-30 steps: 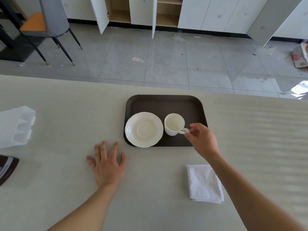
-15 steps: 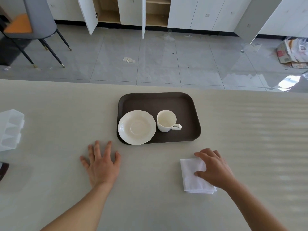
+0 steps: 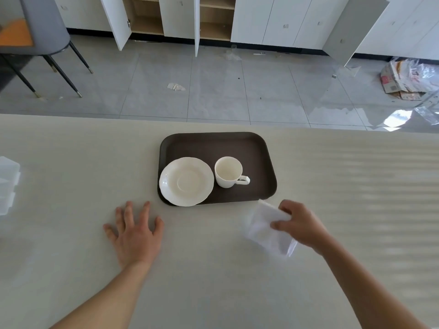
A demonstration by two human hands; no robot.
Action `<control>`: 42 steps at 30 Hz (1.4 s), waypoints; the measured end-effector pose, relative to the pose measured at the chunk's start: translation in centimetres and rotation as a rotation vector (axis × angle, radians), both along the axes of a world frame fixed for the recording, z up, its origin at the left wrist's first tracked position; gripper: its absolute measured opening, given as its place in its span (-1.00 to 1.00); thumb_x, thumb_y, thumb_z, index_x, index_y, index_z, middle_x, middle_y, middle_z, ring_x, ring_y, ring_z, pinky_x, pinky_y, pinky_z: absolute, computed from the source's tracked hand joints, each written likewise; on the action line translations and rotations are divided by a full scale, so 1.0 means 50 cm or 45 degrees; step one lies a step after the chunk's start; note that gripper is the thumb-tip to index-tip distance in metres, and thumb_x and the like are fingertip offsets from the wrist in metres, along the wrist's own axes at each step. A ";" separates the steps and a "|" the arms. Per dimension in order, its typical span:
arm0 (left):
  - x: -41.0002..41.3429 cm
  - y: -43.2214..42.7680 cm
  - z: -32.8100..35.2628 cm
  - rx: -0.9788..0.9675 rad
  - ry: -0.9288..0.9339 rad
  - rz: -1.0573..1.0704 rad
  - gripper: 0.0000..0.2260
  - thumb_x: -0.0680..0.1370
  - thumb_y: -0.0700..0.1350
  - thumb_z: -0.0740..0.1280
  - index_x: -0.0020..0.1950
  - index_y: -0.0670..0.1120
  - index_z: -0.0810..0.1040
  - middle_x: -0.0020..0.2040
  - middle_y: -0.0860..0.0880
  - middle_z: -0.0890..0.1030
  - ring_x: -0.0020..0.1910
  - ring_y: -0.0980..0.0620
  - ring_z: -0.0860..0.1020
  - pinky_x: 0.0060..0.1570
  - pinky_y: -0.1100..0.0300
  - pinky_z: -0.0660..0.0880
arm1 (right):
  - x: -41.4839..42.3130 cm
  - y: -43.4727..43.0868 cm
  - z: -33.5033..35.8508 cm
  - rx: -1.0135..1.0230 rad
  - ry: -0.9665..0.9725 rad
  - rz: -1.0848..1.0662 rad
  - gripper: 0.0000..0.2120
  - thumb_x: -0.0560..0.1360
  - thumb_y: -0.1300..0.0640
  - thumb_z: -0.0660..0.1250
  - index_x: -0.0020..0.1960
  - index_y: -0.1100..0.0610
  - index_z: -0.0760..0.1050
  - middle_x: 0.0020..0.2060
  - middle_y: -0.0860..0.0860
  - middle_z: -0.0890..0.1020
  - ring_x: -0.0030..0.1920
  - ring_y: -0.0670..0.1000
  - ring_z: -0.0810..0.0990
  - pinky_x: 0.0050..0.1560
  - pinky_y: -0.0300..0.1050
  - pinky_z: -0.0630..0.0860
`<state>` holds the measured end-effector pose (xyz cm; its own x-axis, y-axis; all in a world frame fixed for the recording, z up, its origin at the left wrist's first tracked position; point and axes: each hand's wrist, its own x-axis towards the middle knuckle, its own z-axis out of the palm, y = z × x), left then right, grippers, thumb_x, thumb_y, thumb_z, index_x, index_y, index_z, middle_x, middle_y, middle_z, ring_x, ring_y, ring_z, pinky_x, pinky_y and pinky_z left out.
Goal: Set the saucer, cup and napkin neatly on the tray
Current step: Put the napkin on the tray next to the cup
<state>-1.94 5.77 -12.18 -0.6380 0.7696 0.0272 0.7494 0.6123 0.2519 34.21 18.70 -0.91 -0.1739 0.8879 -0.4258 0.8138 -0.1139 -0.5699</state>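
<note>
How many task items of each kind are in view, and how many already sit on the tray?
Saucer: 1, on the tray
Cup: 1, on the tray
Napkin: 1, held in the right hand, off the tray
Tray: 1
Total: 4 items, 2 on the tray

Views: 1, head-worn, wide-angle. Faces forward and steeply down across the pale table (image 3: pixel 71 162). Near field: both forearms entering from the bottom edge. Mid field: tray (image 3: pixel 213 143). Far field: tiled floor (image 3: pixel 213 91), open cabinets (image 3: pixel 147 17).
</note>
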 end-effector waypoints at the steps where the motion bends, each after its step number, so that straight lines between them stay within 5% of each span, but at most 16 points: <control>1: 0.000 0.000 -0.001 0.011 0.002 -0.005 -0.52 0.51 0.13 0.31 0.42 0.10 0.41 0.52 -0.13 0.26 0.54 -0.19 0.11 0.44 -0.34 -0.04 | 0.001 0.016 0.013 0.021 0.073 -0.093 -0.77 0.28 0.16 0.54 -0.28 0.01 0.47 -0.37 -0.03 0.58 -0.37 -0.01 0.50 -0.35 -0.12 0.38; 10: -0.001 0.000 0.002 0.025 0.017 -0.006 -0.47 0.48 0.23 0.12 0.42 0.11 0.40 0.52 -0.13 0.27 0.55 -0.17 0.11 0.45 -0.33 -0.02 | -0.047 0.183 0.026 0.259 0.506 -0.749 -0.81 0.43 0.22 0.41 0.02 0.12 0.51 -0.15 0.02 0.61 -0.18 0.01 0.56 -0.29 -0.13 0.42; 16: -0.001 -0.001 -0.001 0.019 0.037 -0.005 -0.47 0.48 0.23 0.10 0.41 0.11 0.41 0.50 -0.12 0.29 0.54 -0.17 0.13 0.45 -0.33 0.00 | -0.108 0.218 -0.035 0.117 0.558 -0.839 -0.82 0.49 0.24 0.37 0.06 0.14 0.45 -0.14 0.02 0.56 -0.12 0.06 0.53 -0.14 -0.01 0.46; 20: 0.000 0.000 0.000 0.025 0.031 0.001 -0.47 0.48 0.23 0.10 0.41 0.11 0.41 0.51 -0.12 0.29 0.54 -0.17 0.13 0.45 -0.31 -0.02 | -0.120 0.212 -0.061 0.106 0.443 -0.769 -0.80 0.48 0.21 0.37 0.07 0.13 0.44 -0.13 0.03 0.55 -0.18 0.02 0.51 -0.29 -0.12 0.42; 23: 0.001 0.000 0.004 0.013 0.024 0.005 -0.47 0.48 0.23 0.10 0.42 0.11 0.41 0.51 -0.12 0.28 0.54 -0.16 0.12 0.46 -0.30 -0.03 | -0.118 0.209 -0.061 0.203 0.128 -0.567 -0.81 0.47 0.16 0.37 0.05 0.14 0.46 -0.16 0.02 0.56 -0.20 0.08 0.52 -0.35 -0.12 0.37; 28: 0.001 0.000 0.005 -0.009 0.024 0.004 -0.46 0.48 0.23 0.09 0.43 0.12 0.40 0.52 -0.11 0.27 0.55 -0.16 0.12 0.46 -0.29 -0.03 | -0.117 0.205 -0.061 0.369 -0.193 -0.381 -0.68 0.47 0.13 0.38 0.18 0.21 0.48 0.05 0.15 0.52 -0.08 0.17 0.49 -0.11 -0.05 0.40; 33: 0.002 0.000 0.008 -0.007 0.018 0.005 -0.46 0.48 0.23 0.08 0.42 0.11 0.41 0.52 -0.12 0.28 0.54 -0.17 0.12 0.46 -0.29 -0.03 | -0.108 0.189 -0.069 0.483 -0.254 -0.305 -0.53 0.45 0.19 0.42 0.32 0.19 0.41 0.18 0.17 0.44 0.17 0.22 0.44 0.13 0.04 0.43; 42: 0.004 0.000 0.012 -0.010 -0.004 0.008 -0.46 0.48 0.23 0.10 0.43 0.12 0.40 0.53 -0.12 0.26 0.55 -0.16 0.10 0.47 -0.29 -0.04 | -0.108 0.190 -0.047 0.635 -0.182 -0.196 -0.66 0.48 0.25 0.40 0.25 0.19 0.55 0.12 0.14 0.55 0.19 0.19 0.47 0.15 0.01 0.45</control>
<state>-1.74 5.78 -11.56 -0.6427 0.7659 0.0188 0.7448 0.6189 0.2495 28.82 28.20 -3.26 0.0028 0.9990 0.0439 0.8822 0.0182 -0.4705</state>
